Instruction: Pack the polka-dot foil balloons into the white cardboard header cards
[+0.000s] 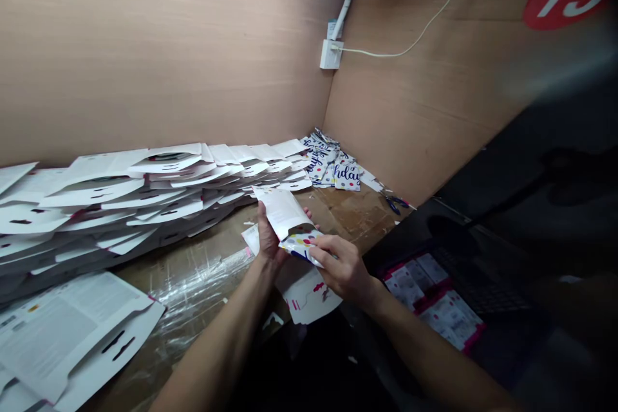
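Observation:
My left hand [268, 237] is closed around a white printed card sleeve [284, 211], its open end tilted down toward me. In the fingers of my right hand [345, 268] is a folded polka-dot foil balloon [298, 244], white with coloured dots and dark blue print. The balloon lies at the mouth of the sleeve; how much of it is inside is hidden. Below my hands, another white sleeve with pink print [309, 296] lies at the table's near edge. Beyond them sits a pile of similar folded balloons [326, 158], some lettered "hday".
Overlapping white sleeves [168, 183] are stacked along the left wall, with more sleeves [72, 328] at the near left. Blue-handled scissors [393, 203] lie at the table's right edge. Below right, a dark crate [497, 296] holds pink-edged packets [434, 296]. A socket [331, 54] is in the corner.

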The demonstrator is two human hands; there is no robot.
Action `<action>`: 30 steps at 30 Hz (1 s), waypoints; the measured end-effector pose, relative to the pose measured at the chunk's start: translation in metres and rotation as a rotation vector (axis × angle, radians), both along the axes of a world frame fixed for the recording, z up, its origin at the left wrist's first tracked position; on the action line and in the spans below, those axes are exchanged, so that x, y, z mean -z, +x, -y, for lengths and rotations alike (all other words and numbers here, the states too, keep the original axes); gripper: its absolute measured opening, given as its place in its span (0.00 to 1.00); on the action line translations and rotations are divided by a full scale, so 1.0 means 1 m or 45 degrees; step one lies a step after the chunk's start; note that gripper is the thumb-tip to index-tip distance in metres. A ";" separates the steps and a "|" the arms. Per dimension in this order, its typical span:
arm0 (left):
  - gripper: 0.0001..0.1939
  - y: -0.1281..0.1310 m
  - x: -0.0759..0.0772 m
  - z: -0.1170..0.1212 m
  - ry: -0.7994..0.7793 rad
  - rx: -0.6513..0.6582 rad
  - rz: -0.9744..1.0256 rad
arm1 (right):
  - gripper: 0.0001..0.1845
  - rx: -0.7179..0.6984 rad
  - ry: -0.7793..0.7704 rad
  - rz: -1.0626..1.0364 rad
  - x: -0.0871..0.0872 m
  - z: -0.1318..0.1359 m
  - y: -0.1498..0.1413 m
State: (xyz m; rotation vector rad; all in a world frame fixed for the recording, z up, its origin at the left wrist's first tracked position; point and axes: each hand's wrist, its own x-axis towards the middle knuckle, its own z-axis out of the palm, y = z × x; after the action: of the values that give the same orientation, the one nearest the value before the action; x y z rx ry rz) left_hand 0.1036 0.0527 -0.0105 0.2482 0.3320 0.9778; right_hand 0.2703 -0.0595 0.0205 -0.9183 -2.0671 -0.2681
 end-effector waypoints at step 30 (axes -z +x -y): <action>0.40 0.026 0.017 0.021 0.061 0.012 0.268 | 0.14 0.256 -0.073 -0.128 0.031 -0.029 -0.019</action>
State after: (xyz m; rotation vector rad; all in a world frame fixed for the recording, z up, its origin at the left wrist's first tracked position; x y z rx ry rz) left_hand 0.1295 0.0320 -0.0275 0.1881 0.1149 0.9939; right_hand 0.2508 -0.0310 -0.0103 -1.1536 -1.9012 -0.2648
